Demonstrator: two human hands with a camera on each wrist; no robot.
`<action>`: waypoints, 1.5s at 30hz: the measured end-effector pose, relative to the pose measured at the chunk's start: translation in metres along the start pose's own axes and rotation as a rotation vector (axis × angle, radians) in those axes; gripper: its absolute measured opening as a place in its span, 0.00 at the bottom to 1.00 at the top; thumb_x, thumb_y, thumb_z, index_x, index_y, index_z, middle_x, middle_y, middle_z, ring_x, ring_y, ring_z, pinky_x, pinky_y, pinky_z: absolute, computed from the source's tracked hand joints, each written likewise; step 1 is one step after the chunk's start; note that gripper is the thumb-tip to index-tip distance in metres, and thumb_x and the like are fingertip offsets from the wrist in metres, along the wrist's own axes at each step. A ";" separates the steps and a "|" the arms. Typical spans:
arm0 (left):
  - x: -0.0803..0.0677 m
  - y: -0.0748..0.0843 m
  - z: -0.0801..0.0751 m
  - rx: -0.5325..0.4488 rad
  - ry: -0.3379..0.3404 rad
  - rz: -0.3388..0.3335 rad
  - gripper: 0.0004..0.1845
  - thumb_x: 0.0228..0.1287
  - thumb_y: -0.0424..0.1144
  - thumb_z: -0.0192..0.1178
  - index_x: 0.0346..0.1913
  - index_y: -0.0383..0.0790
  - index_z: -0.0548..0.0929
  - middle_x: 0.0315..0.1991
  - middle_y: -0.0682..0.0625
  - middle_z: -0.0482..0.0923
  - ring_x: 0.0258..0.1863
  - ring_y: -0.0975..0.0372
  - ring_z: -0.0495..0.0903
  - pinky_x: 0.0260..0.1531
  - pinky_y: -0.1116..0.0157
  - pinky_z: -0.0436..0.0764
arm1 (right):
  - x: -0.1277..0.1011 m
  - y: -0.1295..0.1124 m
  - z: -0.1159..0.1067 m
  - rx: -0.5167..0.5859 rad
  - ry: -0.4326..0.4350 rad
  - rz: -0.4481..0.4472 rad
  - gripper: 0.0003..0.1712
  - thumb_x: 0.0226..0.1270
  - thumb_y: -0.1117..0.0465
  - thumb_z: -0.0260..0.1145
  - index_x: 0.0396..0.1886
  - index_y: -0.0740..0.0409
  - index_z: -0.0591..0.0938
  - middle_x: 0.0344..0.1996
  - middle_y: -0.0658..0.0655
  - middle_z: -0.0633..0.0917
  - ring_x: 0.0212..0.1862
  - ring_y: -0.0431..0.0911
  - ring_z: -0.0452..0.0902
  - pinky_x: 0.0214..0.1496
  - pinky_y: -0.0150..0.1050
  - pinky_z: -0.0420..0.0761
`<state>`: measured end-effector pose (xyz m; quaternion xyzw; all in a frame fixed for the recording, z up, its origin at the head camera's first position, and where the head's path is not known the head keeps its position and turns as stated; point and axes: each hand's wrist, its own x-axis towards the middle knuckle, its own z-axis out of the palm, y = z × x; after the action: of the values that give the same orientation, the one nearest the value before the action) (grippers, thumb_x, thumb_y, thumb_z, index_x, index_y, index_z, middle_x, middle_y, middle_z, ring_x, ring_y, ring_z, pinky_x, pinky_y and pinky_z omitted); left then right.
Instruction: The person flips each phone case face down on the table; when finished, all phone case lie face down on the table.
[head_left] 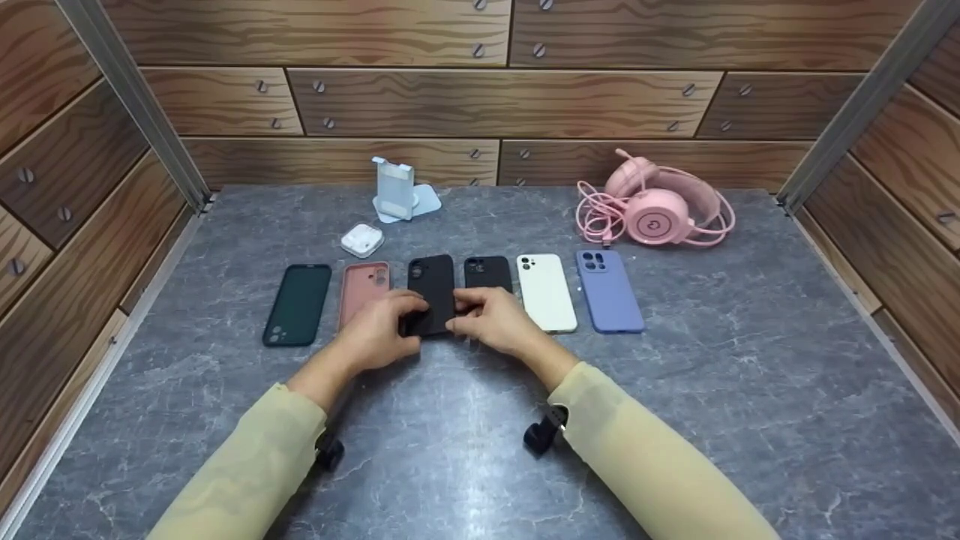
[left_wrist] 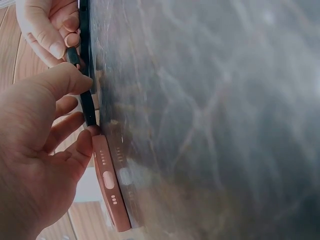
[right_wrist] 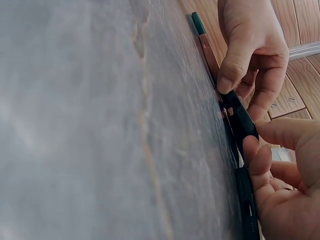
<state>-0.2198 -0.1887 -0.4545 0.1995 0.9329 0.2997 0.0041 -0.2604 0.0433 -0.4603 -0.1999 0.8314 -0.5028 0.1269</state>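
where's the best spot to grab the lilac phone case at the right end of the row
Take the lilac case by its two long edges near the middle, coming from above. It lies flat on the table, its right edge is free, and a gap separates it from the white case.

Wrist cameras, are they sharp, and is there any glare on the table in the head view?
Head view: sharp, with a pale sheen on the grey table near the sleeves. Left wrist view: the table surface is blurred, while the left hand and pink case are sharper. Right wrist view: near tabletop smeared, the black case clearer.
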 end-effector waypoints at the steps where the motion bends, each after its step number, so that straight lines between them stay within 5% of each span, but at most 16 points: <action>1: 0.000 0.000 0.000 -0.001 0.001 0.003 0.26 0.61 0.30 0.71 0.63 0.31 0.84 0.67 0.37 0.78 0.67 0.46 0.77 0.67 0.48 0.75 | 0.000 0.000 0.000 -0.010 0.003 -0.004 0.36 0.65 0.64 0.76 0.71 0.68 0.78 0.52 0.62 0.88 0.36 0.40 0.85 0.33 0.30 0.80; 10: 0.000 -0.001 0.001 -0.005 0.012 0.022 0.26 0.60 0.30 0.72 0.62 0.31 0.84 0.66 0.37 0.79 0.66 0.46 0.78 0.68 0.49 0.75 | 0.001 0.002 0.000 -0.074 0.018 -0.002 0.37 0.64 0.61 0.78 0.72 0.65 0.79 0.55 0.61 0.87 0.42 0.43 0.84 0.38 0.33 0.81; 29: -0.002 0.001 -0.002 -0.039 0.023 0.005 0.26 0.61 0.30 0.72 0.64 0.32 0.84 0.65 0.39 0.79 0.63 0.47 0.80 0.64 0.49 0.78 | 0.000 0.002 0.001 0.000 0.040 0.019 0.35 0.65 0.64 0.76 0.71 0.66 0.79 0.56 0.61 0.87 0.40 0.42 0.82 0.37 0.32 0.81; 37: -0.020 0.000 -0.026 -0.080 0.109 -0.024 0.28 0.61 0.31 0.73 0.66 0.32 0.83 0.66 0.37 0.79 0.60 0.44 0.82 0.60 0.47 0.81 | -0.003 -0.009 0.002 0.035 0.092 0.012 0.28 0.70 0.65 0.72 0.69 0.66 0.81 0.52 0.60 0.88 0.36 0.42 0.83 0.35 0.35 0.82; 45: -0.046 -0.028 -0.050 -0.128 0.209 -0.122 0.28 0.62 0.32 0.74 0.66 0.33 0.83 0.61 0.35 0.81 0.55 0.44 0.83 0.51 0.47 0.83 | 0.000 -0.031 0.023 0.005 0.094 -0.067 0.21 0.69 0.67 0.72 0.61 0.66 0.86 0.45 0.57 0.90 0.38 0.44 0.89 0.42 0.36 0.87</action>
<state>-0.1941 -0.2546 -0.4337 0.1095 0.9176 0.3771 -0.0620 -0.2444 0.0126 -0.4438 -0.2036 0.8278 -0.5178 0.0712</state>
